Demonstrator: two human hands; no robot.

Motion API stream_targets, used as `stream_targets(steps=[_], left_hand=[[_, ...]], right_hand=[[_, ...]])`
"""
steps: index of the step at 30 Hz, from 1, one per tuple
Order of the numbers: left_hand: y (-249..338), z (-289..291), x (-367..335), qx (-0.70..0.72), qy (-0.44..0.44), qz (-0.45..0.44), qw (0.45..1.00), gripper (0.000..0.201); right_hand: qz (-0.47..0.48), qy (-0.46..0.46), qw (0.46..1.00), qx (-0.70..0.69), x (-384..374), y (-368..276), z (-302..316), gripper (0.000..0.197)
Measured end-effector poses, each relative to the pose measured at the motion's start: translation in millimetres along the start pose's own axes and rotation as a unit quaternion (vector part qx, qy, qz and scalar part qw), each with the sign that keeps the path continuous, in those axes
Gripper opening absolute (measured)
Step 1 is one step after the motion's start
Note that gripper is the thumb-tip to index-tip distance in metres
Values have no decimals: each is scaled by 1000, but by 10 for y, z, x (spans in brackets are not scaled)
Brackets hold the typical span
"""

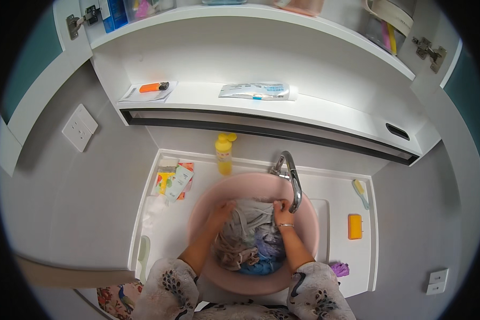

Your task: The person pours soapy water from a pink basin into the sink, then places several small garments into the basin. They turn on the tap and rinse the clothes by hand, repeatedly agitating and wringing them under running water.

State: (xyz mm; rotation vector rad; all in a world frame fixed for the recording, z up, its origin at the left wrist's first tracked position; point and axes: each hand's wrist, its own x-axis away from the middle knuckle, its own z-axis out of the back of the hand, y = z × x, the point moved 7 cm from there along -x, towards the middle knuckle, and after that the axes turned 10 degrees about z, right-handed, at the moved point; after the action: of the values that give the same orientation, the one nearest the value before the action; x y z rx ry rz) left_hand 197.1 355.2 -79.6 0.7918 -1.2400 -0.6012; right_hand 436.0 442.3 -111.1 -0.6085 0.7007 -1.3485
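Both my hands are inside a pink plastic basin (200,200) heaped with wet clothes in grey, brown and blue. My left hand (224,210) is closed on the upper left edge of a light grey garment (253,214). On its opposite edge, below the faucet, my right hand (283,212) grips the same garment, a bracelet round that wrist. The cloth stretches between the two hands at the far side of the basin. Nearer to me lie a brown garment (230,252) and a blue garment (268,245), bunched up. My fingertips are partly hidden by the fabric.
A chrome faucet (295,184) arches over the basin's right rim. Behind stands a yellow bottle (224,154). Packets (178,183) lie at left; a brush (360,193), an orange soap bar (354,226) and a purple scrubber (340,269) at right. A shelf (330,109) overhangs the counter.
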Motion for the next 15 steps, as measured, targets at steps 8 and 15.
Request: stream_targets(steps=[8,15], left_hand=[[-584,-363,-347,-400,80,-120,905,77],[-988,-349,-835,-402,37,-86,911,70]], right_hand=[[156,-233,885,371,571,-201,-631,44],[-31,-273,932,238,113,377,-777,36]])
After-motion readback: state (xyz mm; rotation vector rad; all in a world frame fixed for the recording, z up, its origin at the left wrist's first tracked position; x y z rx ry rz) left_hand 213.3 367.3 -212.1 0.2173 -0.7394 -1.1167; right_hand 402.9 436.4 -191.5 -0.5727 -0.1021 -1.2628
